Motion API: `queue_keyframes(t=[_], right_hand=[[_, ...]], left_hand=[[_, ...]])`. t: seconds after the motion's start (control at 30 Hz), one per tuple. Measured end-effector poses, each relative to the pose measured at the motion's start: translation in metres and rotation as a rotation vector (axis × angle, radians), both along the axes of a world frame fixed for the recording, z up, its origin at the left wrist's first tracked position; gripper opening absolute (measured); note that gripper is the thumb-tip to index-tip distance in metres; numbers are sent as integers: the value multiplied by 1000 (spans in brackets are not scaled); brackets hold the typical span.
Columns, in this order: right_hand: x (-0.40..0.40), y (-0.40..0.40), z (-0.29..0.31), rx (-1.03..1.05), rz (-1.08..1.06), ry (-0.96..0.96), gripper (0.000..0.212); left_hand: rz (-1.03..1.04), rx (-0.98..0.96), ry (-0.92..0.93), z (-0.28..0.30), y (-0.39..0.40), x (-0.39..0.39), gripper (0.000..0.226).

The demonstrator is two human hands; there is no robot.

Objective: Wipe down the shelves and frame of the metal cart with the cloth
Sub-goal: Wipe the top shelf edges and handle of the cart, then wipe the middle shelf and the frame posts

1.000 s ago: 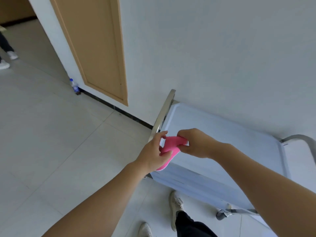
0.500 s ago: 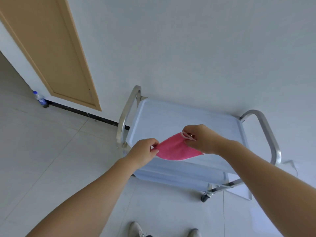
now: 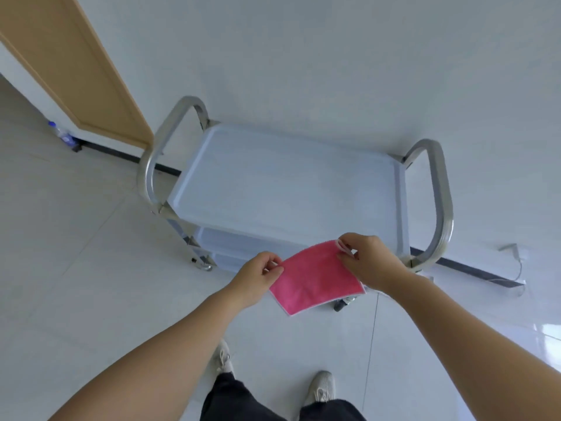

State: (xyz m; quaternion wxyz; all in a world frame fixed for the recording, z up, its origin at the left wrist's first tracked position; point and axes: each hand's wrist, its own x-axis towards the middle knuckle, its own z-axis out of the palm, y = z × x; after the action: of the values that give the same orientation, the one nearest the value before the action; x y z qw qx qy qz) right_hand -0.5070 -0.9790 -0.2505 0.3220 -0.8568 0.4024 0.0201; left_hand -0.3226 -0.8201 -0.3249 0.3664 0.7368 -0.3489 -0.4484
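Head view: both forearms reach forward from the bottom corners, bare to the frame edge, meeting in front of the near edge of the metal cart [image 3: 291,189].
Left hand [image 3: 258,273]: fingers curled, thumb and fingertips pinching the left corner of the cloth [image 3: 315,278]; wrist slightly bent, knuckles up.
Right hand [image 3: 368,258]: thumb and forefinger pinching the upper right corner of the cloth, by a small pale loop at that corner; remaining fingers curled under.
Cloth: pink, fuzzy, roughly square with a thin white edging; held taut between the two hands and hanging down with its lower corner free, in the air just before the cart's near edge and not touching the top shelf.
Cart top shelf [image 3: 273,177]: smooth pale rectangle with rounded corners and a raised rim; two lower shelf edges show beneath its near edge.
Cart frame: brushed metal tube bent into a rounded handle loop at the left end [image 3: 145,177] and another at the right end [image 3: 440,202]; a caster [image 3: 341,305] shows under the near right corner.
Floor [image 3: 76,268]: glossy pale tiles with thin joints.
Wall [image 3: 334,56]: plain white, directly behind the cart's far edge.
Door [image 3: 60,62]: tan wood, upper left.
Bottle [image 3: 62,135]: small, clear, blue-capped, on the floor at the door's base.
Shoes [image 3: 320,387]: pale sneakers under dark trousers, bottom centre.
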Motion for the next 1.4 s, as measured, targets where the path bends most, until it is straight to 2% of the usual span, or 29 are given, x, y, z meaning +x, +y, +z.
queue_keyframes(t=[0.2, 0.33, 0.47, 0.57, 0.77, 0.83, 0.9, 0.97, 1.0, 1.07, 1.1, 1.17, 1.27, 1.33, 1.4], right_hand=[[-54, 7, -93, 79, -141, 47, 13], [-67, 5, -172, 48, -274, 60, 24], [-67, -12, -259, -1, -413, 101, 9], [-65, -38, -316, -81, -473, 125, 32], [-69, -105, -392, -331, -550, 112, 51], [-69, -117, -409, -360, -549, 183, 55], [-69, -122, -426, -467, -452, 385, 51], [-69, -122, -438, -684, -294, 519, 48], [-69, -123, -444, -784, -199, 453, 47], [-66, -122, -452, -847, 57, 126, 36], [-63, -120, -456, -843, 182, -14, 30], [-58, -115, -459, -744, 311, -109, 31], [-54, -107, -453, -555, 354, 4, 44], [-53, -108, -448, -485, 387, 139, 50], [-55, -110, -449, -461, 381, 193, 51]], left_hand=[[14, 118, 155, -60, 1, -35, 42], [120, 119, 114, -122, -25, -35, 35], [82, 35, 66, -202, -67, -33, 29], [8, -44, -14, -258, -108, -34, 26], [-135, -298, -209, -327, -193, -32, 23], [-215, -375, -266, -345, -210, -35, 20], [-290, -441, -355, -362, -220, -36, 18], [-369, -524, -486, -378, -223, -35, 14], [-404, -570, -546, -386, -222, -33, 13], [-448, -667, -642, -396, -217, -27, 12], [-459, -709, -687, -397, -214, -23, 12], [-488, -734, -755, -393, -204, -16, 15], [-552, -695, -781, -376, -183, -5, 17], [-571, -706, -831, -372, -171, 2, 18], [-554, -723, -888, -377, -164, 11, 19]])
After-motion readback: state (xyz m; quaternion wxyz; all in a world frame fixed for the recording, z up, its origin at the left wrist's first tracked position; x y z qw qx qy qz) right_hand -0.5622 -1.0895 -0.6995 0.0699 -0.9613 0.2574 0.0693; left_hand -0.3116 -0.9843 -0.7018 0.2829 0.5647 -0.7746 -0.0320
